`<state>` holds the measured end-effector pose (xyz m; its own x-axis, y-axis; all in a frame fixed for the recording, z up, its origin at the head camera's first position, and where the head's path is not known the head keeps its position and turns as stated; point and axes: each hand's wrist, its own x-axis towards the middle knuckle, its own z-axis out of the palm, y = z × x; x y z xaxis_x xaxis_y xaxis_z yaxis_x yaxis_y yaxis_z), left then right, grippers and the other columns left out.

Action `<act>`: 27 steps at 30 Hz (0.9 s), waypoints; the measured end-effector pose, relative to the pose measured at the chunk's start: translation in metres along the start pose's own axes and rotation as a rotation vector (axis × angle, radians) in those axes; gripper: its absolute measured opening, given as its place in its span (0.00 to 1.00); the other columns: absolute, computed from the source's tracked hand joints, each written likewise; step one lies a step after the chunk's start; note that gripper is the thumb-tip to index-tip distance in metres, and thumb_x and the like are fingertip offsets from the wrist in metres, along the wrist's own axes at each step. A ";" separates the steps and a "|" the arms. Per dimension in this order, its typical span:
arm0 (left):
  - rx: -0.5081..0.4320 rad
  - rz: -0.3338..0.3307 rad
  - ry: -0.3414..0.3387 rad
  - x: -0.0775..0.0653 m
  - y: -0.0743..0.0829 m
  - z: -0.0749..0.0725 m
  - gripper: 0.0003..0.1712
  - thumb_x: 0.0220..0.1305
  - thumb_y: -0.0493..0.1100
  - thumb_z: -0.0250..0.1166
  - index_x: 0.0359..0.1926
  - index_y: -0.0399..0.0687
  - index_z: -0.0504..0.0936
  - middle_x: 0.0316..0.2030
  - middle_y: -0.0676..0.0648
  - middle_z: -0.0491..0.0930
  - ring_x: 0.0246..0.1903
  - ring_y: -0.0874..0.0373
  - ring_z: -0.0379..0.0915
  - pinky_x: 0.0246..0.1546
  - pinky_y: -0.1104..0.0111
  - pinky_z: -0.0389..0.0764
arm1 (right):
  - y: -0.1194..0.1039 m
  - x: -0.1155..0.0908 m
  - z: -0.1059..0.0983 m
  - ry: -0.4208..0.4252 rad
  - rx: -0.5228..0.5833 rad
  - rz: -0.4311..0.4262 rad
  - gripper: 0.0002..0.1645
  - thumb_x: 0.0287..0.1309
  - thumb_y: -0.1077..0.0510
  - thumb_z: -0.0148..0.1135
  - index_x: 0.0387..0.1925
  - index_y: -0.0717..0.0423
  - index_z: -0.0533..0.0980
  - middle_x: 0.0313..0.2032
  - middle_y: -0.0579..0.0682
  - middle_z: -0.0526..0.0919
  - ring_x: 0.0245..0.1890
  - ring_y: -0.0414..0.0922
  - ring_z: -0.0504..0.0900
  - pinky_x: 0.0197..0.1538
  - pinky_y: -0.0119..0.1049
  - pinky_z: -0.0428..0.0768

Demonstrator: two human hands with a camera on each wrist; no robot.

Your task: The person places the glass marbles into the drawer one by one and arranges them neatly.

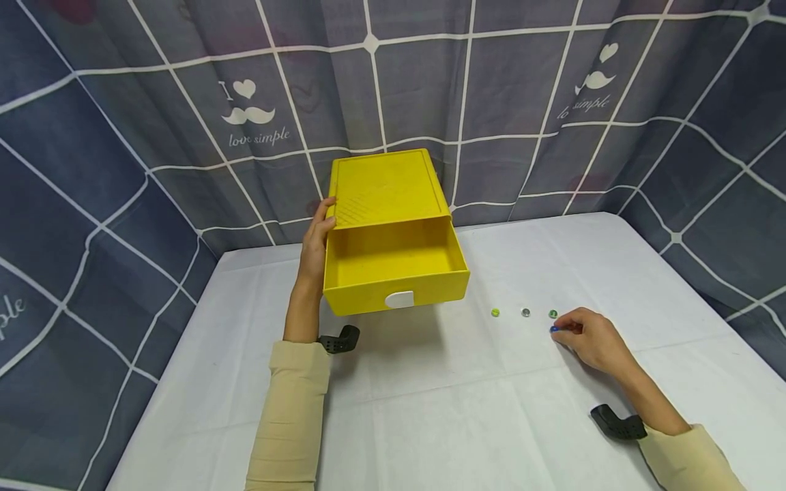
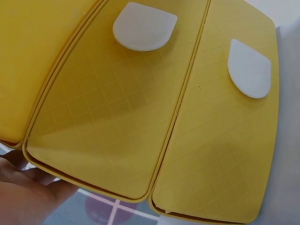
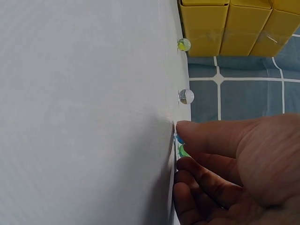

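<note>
On the right, my right hand (image 1: 592, 341) pinches a blue marble (image 1: 555, 329); my left hand (image 1: 313, 256), laid against the yellow drawer unit (image 1: 389, 191), presumably steadies it.

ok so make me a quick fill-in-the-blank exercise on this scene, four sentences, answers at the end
1. In the head view, the person's left hand touches the yellow plastic drawer cabinet on its ____ side.
2. The pulled-out yellow plastic drawer has a small rounded ____ handle.
3. The person's right hand pinches a small round ____ marble.
4. The small ____ marble lies between the small round yellowish marble and the small round green marble.

Missing words: left; white; blue; clear.
</note>
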<state>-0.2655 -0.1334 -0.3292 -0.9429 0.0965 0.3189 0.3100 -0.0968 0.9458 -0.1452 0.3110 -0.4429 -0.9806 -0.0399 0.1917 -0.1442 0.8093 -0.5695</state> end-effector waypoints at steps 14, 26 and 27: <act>-0.024 0.007 -0.006 0.000 -0.001 -0.001 0.29 0.73 0.46 0.40 0.72 0.50 0.59 0.71 0.49 0.55 0.63 0.54 0.56 0.66 0.57 0.56 | -0.001 0.000 -0.001 0.001 -0.006 -0.018 0.07 0.54 0.65 0.68 0.36 0.65 0.83 0.36 0.54 0.81 0.32 0.47 0.74 0.35 0.41 0.71; -0.040 0.009 -0.012 0.000 -0.002 -0.001 0.28 0.73 0.46 0.40 0.72 0.51 0.59 0.70 0.49 0.55 0.62 0.54 0.56 0.65 0.57 0.57 | -0.001 -0.001 -0.001 -0.005 0.009 0.008 0.10 0.57 0.62 0.68 0.39 0.65 0.83 0.36 0.56 0.83 0.33 0.47 0.76 0.35 0.40 0.72; -0.042 0.010 -0.012 0.000 -0.002 -0.001 0.28 0.73 0.45 0.40 0.73 0.50 0.59 0.70 0.49 0.55 0.63 0.54 0.56 0.65 0.57 0.57 | -0.001 -0.001 -0.001 -0.004 0.016 0.017 0.10 0.58 0.62 0.68 0.40 0.65 0.83 0.37 0.57 0.84 0.34 0.47 0.77 0.35 0.39 0.72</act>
<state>-0.2662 -0.1339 -0.3309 -0.9383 0.1068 0.3288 0.3133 -0.1390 0.9394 -0.1440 0.3107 -0.4412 -0.9835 -0.0281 0.1788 -0.1293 0.8003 -0.5855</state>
